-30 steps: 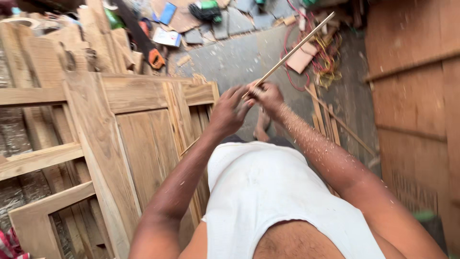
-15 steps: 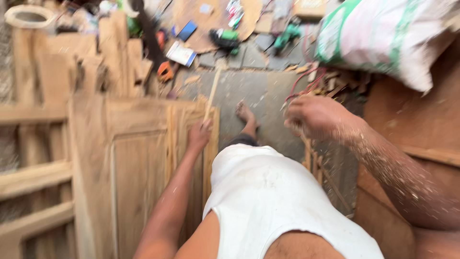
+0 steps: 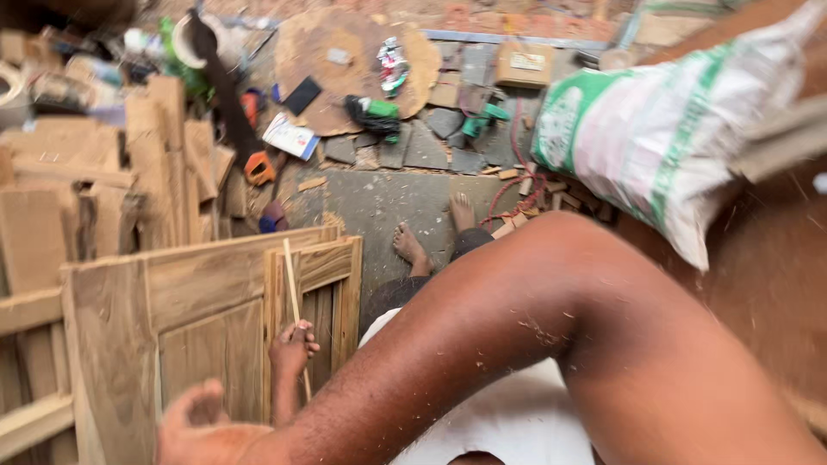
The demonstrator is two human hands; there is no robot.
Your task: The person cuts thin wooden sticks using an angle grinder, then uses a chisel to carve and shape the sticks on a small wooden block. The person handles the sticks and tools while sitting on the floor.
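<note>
Left hand (image 3: 291, 346) round thin wooden strip (image 3: 294, 297), seemingly.

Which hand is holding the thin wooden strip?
The left hand, closed round the strip over the door frame; the right hand, nearer the camera, is open and empty.

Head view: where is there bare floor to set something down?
The grey stone floor is bare between the wooden door frame and the feet. It is crowded beyond: tools on the round board, stacked planks left, the sack right. The left hand holds a thin stick.
</note>
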